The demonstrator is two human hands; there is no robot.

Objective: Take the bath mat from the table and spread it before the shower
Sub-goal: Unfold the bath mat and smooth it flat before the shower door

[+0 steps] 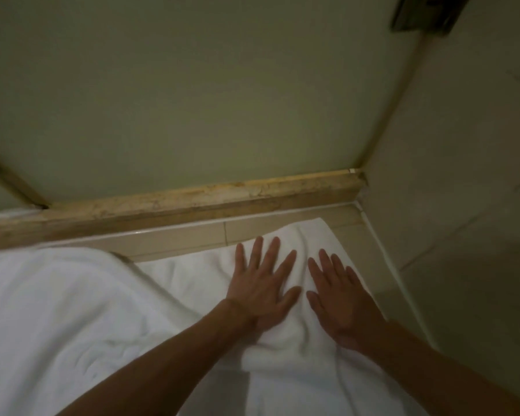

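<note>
The white bath mat [189, 283] lies on the tiled floor right before the shower's raised stone threshold [192, 202]. Its far right corner reaches close to the wall. My left hand [261, 283] and my right hand [336, 295] both press flat on the mat's right part, fingers straight and spread, side by side. Between and below the hands the cloth is creased. At the left a large fold of white cloth [51, 310] rises nearer the camera and hides the mat's left part.
The shower's frosted glass door [192, 100] stands behind the threshold, with a metal frame post at the far left. A tiled wall [463, 175] closes the right side. A strip of beige floor tile [168, 240] shows between mat and threshold.
</note>
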